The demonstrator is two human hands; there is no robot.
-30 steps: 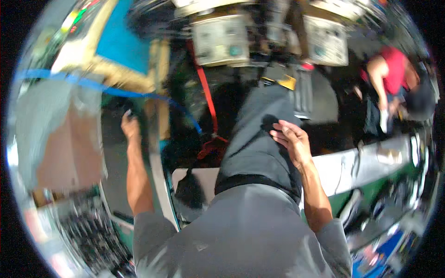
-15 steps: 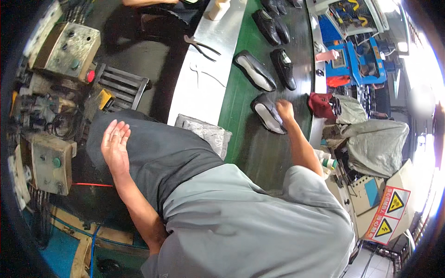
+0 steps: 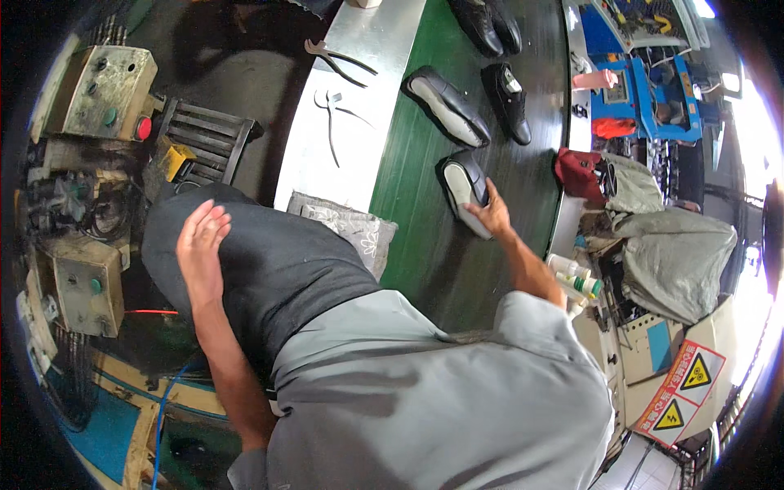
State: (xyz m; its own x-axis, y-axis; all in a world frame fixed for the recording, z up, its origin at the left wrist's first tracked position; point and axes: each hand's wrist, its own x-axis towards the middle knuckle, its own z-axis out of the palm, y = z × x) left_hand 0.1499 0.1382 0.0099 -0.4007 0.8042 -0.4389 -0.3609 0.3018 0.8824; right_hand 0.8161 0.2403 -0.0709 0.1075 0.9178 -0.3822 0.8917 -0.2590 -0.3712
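Note:
My right hand is at a dark shoe with a pale sole, lying on its side on the green conveyor belt. The thumb rests over the sole, and the fingers lie along the shoe's right side. Just beyond lies a similar shoe, sole showing, beside a black shoe that stands upright. My left hand hangs in the air over my dark trouser leg, fingers stretched out, holding nothing.
Two pairs of pliers and a folded grey patterned cloth lie on the metal ledge left of the belt. More black shoes lie farther up. A machine with control boxes stands at left; white bottles are at right.
My right hand has come nearer and its thumb now lies over the sole. The shoe has turned a little under it. My left hand stays raised; the view has shifted slightly.

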